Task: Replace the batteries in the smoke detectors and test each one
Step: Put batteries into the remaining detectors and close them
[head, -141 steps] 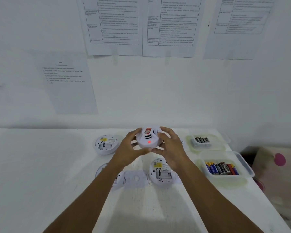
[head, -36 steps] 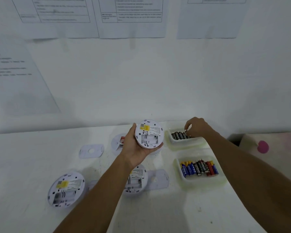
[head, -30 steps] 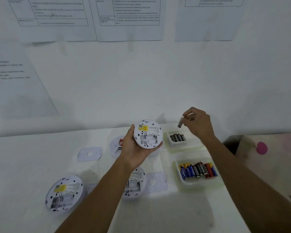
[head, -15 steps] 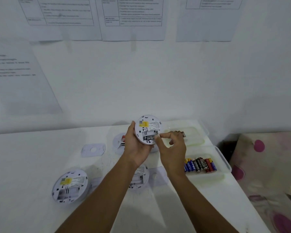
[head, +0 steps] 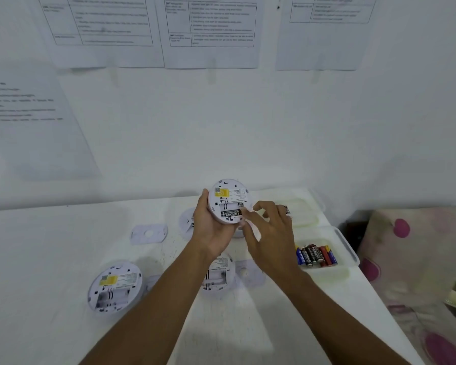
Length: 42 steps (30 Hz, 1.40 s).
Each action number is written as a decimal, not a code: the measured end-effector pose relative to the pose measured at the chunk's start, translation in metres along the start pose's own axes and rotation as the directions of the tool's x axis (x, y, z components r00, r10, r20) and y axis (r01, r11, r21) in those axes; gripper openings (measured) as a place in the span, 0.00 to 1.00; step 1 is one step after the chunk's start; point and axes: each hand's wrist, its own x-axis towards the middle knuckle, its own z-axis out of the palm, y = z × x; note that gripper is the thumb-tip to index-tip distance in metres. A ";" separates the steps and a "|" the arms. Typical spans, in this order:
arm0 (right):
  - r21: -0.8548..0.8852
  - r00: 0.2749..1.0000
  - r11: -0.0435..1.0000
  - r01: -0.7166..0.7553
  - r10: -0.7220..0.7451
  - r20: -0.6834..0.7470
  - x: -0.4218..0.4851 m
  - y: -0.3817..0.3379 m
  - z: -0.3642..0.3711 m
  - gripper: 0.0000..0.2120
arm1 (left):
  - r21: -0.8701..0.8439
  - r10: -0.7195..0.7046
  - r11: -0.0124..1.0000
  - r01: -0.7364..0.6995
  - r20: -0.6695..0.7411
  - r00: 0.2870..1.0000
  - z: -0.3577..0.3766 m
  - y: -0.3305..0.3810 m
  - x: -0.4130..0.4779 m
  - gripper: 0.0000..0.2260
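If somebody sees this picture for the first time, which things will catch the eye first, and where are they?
First, the round white smoke detector in the middle, above the table: the left hand grips it with its back to the camera, and the right hand touches a black battery in its open compartment. Next, the coloured batteries in a tray near the table's right edge.

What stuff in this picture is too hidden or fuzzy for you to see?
Head view:
Wall papers: print too small and blurred to read.
Near detector on the table: partly covered by the left forearm.
Far tub: contents mostly behind the right hand.
Held detector, in the left hand: upper battery slot too small to judge filled or empty.
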 end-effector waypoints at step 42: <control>0.601 0.973 0.778 -0.184 0.057 0.224 0.063 0.014 -0.053 0.08 | -0.008 -0.038 0.999 0.038 0.028 0.999 -0.001 -0.009 -0.003 0.26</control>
